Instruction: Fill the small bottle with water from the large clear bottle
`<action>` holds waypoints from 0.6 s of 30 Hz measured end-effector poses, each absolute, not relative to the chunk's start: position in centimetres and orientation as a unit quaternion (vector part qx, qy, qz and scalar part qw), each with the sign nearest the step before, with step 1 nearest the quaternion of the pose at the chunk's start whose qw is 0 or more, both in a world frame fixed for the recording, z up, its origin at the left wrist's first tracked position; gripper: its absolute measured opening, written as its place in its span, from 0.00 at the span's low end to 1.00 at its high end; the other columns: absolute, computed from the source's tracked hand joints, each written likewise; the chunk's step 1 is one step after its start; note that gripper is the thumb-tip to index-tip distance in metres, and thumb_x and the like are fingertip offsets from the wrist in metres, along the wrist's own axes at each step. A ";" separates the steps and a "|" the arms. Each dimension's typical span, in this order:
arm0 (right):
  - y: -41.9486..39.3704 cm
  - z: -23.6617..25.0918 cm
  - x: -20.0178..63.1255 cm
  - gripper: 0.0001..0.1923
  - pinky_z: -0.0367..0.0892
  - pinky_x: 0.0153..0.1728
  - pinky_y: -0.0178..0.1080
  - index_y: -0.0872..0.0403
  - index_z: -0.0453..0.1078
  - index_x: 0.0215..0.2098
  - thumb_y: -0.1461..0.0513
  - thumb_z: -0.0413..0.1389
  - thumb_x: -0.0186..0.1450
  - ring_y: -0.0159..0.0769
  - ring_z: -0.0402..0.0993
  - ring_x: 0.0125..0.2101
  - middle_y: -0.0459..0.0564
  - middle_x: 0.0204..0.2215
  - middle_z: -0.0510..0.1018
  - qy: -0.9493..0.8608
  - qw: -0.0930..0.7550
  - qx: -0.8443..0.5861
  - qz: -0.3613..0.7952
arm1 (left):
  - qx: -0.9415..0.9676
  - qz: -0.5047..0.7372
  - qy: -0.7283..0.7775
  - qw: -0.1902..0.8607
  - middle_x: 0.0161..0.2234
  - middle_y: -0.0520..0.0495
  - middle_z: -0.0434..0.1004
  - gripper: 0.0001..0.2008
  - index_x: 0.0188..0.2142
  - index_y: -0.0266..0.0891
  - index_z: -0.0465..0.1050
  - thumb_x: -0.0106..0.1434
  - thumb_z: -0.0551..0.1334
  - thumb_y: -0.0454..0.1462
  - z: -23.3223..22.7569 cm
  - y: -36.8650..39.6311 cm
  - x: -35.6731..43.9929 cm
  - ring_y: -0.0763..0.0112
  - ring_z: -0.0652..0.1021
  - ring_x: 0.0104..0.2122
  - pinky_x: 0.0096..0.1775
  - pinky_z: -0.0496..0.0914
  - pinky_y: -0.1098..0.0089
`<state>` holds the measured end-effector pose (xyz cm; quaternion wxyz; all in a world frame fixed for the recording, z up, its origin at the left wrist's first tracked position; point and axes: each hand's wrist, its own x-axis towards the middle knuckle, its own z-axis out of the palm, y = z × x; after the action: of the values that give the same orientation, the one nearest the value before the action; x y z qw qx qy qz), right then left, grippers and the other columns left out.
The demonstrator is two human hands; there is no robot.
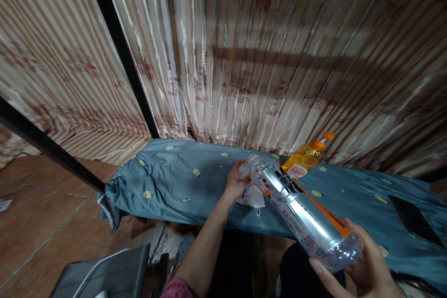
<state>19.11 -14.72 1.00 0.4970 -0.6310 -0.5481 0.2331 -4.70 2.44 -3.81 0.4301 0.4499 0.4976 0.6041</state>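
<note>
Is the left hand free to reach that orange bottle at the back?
Probably not right now: the left hand is up at the neck of the clear bottle, which lies tilted between it and the orange bottle. The right hand holds the clear bottle's base.

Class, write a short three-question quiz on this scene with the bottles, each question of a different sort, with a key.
1. True or false: the right hand grips the base of the clear bottle.
2. What colour is the cap of the yellow bottle?
3. The left hand is at the clear bottle's: A neck, B base, C label.

Key: 1 true. 2 orange. 3 A; both bottles are over the blue cloth, in front of the striped curtain.
</note>
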 end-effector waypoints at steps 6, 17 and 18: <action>-14.6 0.9 19.2 0.55 0.79 0.40 0.44 0.50 0.57 0.68 0.48 0.71 0.46 0.51 0.81 0.43 0.58 0.60 0.72 -0.541 0.493 -0.640 0.233 | 0.447 0.614 0.486 0.432 0.42 0.48 0.80 0.22 0.45 0.39 0.72 0.49 0.68 0.26 -3.9 2.4 -4.7 0.65 0.78 0.42 0.49 0.71 0.66; -14.6 1.1 19.0 0.54 0.79 0.40 0.45 0.50 0.57 0.67 0.47 0.70 0.47 0.53 0.79 0.45 0.57 0.59 0.72 -0.548 0.491 -0.639 0.224 | 0.444 0.611 0.495 0.429 0.41 0.50 0.80 0.24 0.46 0.40 0.72 0.48 0.66 0.25 -4.1 2.6 -4.5 0.66 0.78 0.42 0.49 0.72 0.66; -14.6 1.1 19.0 0.54 0.79 0.39 0.45 0.50 0.58 0.67 0.47 0.70 0.47 0.53 0.80 0.45 0.57 0.59 0.72 -0.547 0.491 -0.640 0.223 | 0.443 0.610 0.496 0.431 0.40 0.50 0.80 0.24 0.45 0.40 0.72 0.48 0.66 0.25 -4.1 2.6 -4.5 0.66 0.79 0.41 0.49 0.72 0.66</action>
<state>19.02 -14.58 1.12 0.4906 -0.6403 -0.5472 0.2234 -4.53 2.58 -4.06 0.4312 0.4429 0.4959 0.6099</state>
